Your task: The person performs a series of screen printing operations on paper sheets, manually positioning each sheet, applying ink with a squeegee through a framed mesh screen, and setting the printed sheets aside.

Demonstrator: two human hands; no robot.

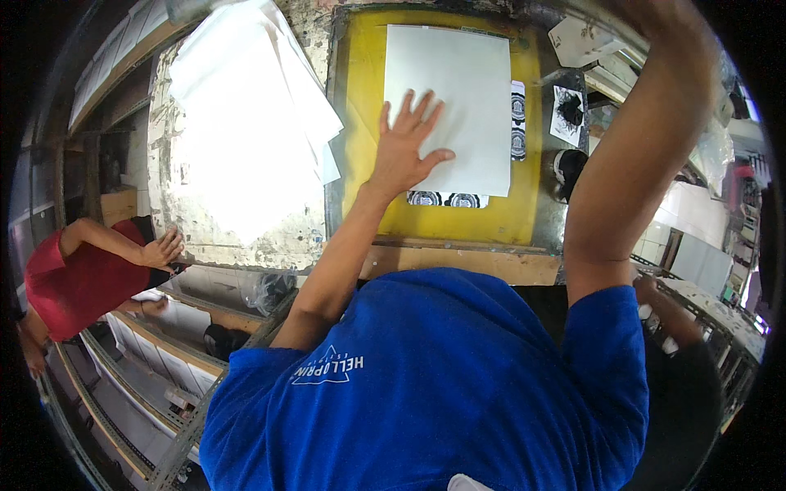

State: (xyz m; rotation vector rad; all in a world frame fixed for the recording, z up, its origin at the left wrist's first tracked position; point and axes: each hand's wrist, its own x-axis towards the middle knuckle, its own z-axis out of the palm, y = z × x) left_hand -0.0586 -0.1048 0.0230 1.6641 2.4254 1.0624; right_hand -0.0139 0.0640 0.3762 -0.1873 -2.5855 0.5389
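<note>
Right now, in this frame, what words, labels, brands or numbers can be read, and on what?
Blue shirt: white lettering, appearing upside down; wording not quoted here.
Black printed emblems below and right of the white sheet: too small to read.

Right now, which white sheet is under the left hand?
The large white sheet over the yellow panel, beneath the spread left hand; the fanned white paper stack to its left has no hand on it.

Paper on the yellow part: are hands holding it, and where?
Not gripped: the left hand just lies spread on the paper, toward its left side.
</note>
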